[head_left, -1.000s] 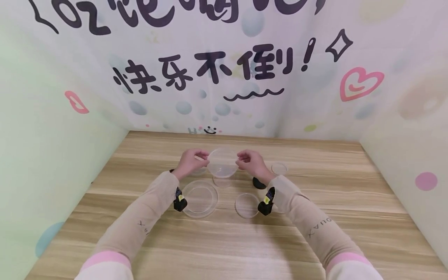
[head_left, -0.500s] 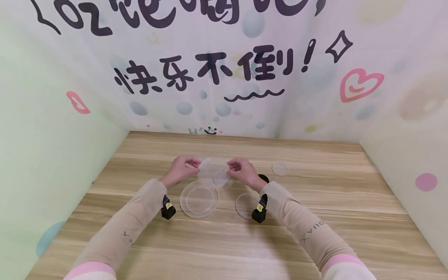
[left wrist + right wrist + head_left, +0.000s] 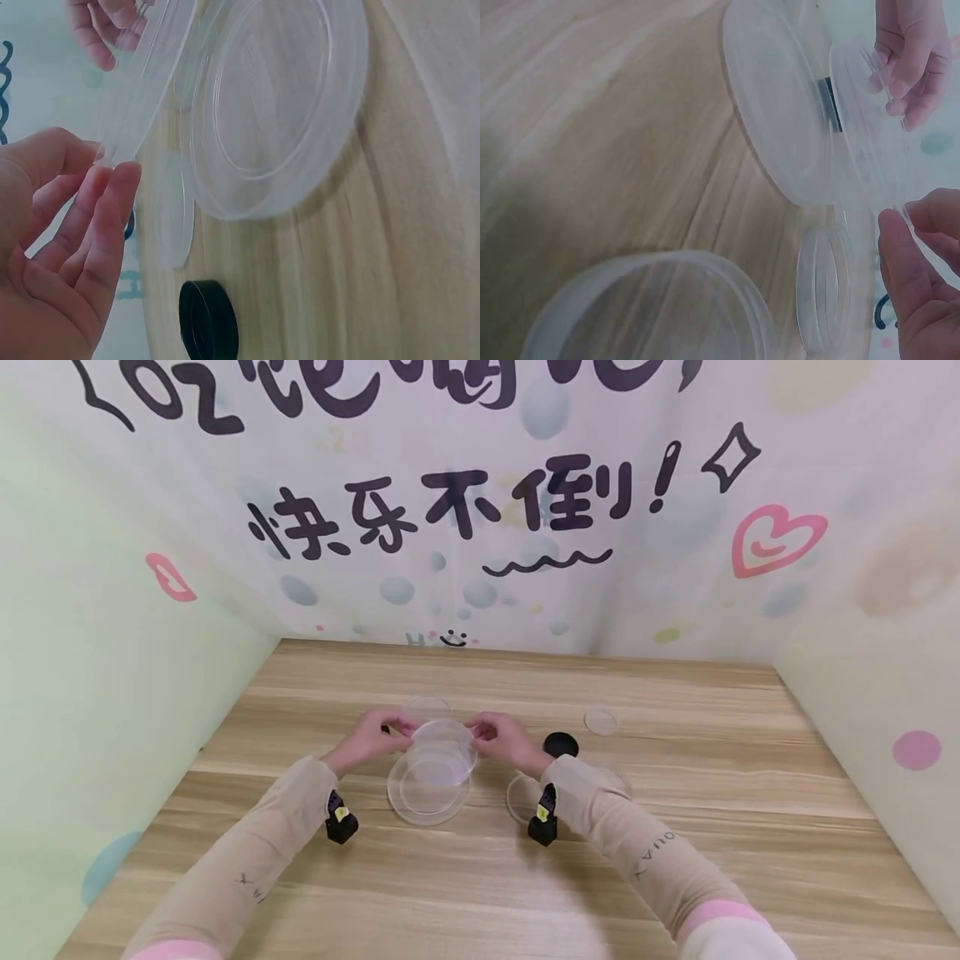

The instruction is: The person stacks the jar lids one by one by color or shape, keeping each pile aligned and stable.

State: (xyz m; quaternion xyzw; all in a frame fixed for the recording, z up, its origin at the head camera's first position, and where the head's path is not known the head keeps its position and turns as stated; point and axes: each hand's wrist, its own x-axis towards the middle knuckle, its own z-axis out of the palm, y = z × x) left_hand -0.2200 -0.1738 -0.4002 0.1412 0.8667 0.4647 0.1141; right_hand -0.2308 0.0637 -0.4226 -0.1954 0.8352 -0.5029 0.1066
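Both hands hold a clear, round plastic lid (image 3: pixel 444 739) by its opposite edges, tilted, over a larger clear round lid (image 3: pixel 427 814) on the table. My left hand (image 3: pixel 375 735) pinches its left edge between thumb and fingertips. At the other edge, my right hand (image 3: pixel 502 742) pinches it the same way. In the left wrist view, the held lid (image 3: pixel 146 82) stands nearly on edge beside the large flat lid (image 3: pixel 270 97). The right wrist view shows the held lid (image 3: pixel 870 127) spanning between both hands.
Another clear round piece (image 3: pixel 427 705) lies behind the hands. To the right are a black round lid (image 3: pixel 561 744), a small clear disc (image 3: pixel 601 722) and a clear round piece (image 3: pixel 519 797) partly hidden by the right wrist camera. A black cap (image 3: pixel 208 322) lies near the left hand.
Both hands have moved left and nearer the body, bringing the held lid over the large one. The black lid on the right now shows more fully.
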